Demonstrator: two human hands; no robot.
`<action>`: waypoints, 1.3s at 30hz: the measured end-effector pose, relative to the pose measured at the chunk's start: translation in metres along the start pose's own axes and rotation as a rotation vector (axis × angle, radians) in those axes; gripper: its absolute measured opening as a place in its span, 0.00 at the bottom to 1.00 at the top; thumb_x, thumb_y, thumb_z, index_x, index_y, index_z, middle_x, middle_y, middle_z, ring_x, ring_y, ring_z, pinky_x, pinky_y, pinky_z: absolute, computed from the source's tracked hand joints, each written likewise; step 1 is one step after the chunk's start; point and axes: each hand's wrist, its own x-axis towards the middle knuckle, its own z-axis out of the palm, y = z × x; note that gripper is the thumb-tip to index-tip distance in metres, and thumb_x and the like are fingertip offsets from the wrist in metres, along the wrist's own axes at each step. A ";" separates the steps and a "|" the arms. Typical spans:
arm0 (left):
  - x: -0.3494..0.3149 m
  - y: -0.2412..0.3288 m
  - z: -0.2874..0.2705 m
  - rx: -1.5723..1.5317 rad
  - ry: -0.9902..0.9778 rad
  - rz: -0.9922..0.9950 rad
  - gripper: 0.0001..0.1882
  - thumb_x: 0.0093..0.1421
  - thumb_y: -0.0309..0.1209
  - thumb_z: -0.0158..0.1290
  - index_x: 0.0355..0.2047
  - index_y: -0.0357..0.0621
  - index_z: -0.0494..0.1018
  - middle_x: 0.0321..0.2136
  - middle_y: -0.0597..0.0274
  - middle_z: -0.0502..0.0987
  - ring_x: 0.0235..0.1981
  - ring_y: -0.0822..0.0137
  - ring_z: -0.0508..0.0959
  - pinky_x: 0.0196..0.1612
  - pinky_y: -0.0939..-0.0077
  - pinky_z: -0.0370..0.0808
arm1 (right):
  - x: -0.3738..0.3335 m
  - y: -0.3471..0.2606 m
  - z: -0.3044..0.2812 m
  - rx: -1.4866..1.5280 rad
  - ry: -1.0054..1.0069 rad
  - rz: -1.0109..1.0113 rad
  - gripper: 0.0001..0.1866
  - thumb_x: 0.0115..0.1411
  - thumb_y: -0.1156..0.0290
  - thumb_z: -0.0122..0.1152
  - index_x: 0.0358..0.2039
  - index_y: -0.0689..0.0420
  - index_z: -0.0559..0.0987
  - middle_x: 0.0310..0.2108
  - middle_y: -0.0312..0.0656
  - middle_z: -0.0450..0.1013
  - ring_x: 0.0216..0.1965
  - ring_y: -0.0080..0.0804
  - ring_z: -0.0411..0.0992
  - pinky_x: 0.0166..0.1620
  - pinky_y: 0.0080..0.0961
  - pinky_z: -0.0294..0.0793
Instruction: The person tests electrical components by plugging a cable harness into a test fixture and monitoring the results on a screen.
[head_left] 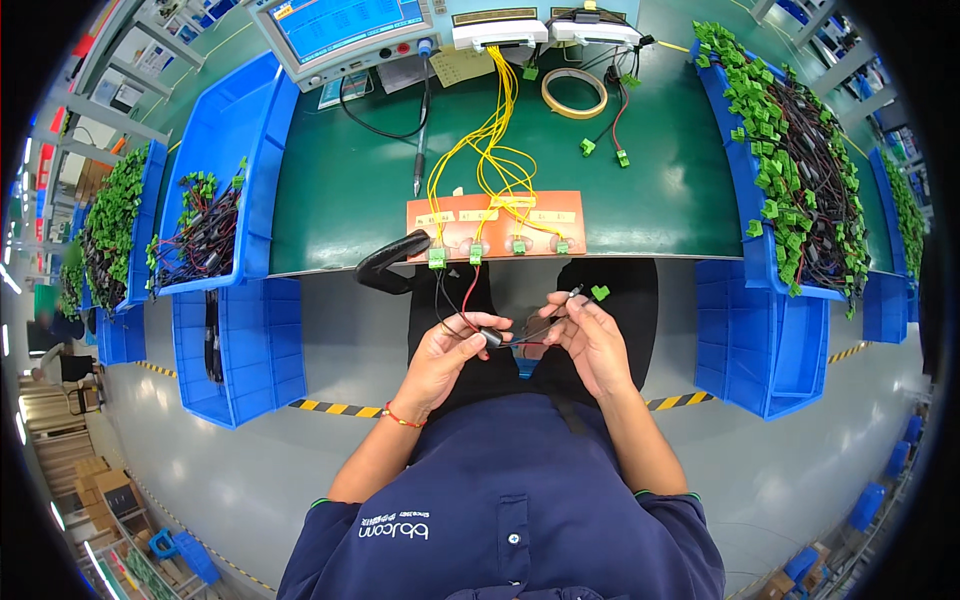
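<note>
Just in front of the bench edge, my left hand (446, 352) is closed on the black cylindrical sleeve (491, 338) of a cable harness. Red and black wires (469, 296) run up from it to green connectors (437, 257) at the left part of an orange fixture board (420, 222). My right hand (592, 345) pinches the harness's other end, thumb and fingers together around thin dark wires. Beside those fingertips a loose green connector (600, 293) shows. Yellow wires (500, 110) lead from the board back to a white connector block (500, 34).
Blue bins hold green-tipped harnesses at the left (262, 215) and right (735, 165). On the green bench (640, 205) lie a tape roll (547, 95), a probe-like pen (419, 170) and loose leads. A black handle (385, 268) juts past the bench edge; a tester with a screen (345, 25) stands behind.
</note>
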 end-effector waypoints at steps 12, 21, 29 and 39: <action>-0.001 -0.011 0.007 0.203 0.250 -0.015 0.18 0.70 0.35 0.47 0.53 0.35 0.72 0.44 0.59 0.79 0.38 0.74 0.76 0.44 0.77 0.74 | -0.006 -0.011 -0.001 -0.284 0.100 -0.248 0.16 0.71 0.66 0.49 0.47 0.66 0.76 0.37 0.42 0.76 0.32 0.23 0.75 0.40 0.22 0.74; -0.003 -0.021 -0.020 0.391 0.193 -0.021 0.14 0.69 0.31 0.46 0.50 0.37 0.73 0.37 0.62 0.74 0.34 0.74 0.74 0.43 0.77 0.73 | -0.014 0.008 -0.027 0.049 0.224 -0.136 0.15 0.70 0.66 0.48 0.47 0.65 0.75 0.38 0.44 0.76 0.36 0.27 0.76 0.44 0.27 0.77; -0.012 -0.012 0.009 0.770 0.515 0.405 0.16 0.64 0.33 0.56 0.46 0.35 0.67 0.30 0.61 0.74 0.30 0.73 0.74 0.35 0.77 0.73 | -0.024 -0.016 -0.006 0.096 -0.023 -0.287 0.16 0.71 0.66 0.46 0.41 0.67 0.75 0.35 0.44 0.74 0.33 0.29 0.74 0.42 0.28 0.75; 0.011 -0.011 0.035 -0.269 0.010 -0.079 0.08 0.67 0.31 0.50 0.41 0.40 0.73 0.36 0.58 0.78 0.39 0.68 0.77 0.48 0.72 0.74 | -0.041 0.012 -0.018 -0.037 -0.116 0.124 0.17 0.68 0.64 0.49 0.37 0.65 0.79 0.37 0.44 0.77 0.32 0.27 0.74 0.43 0.27 0.75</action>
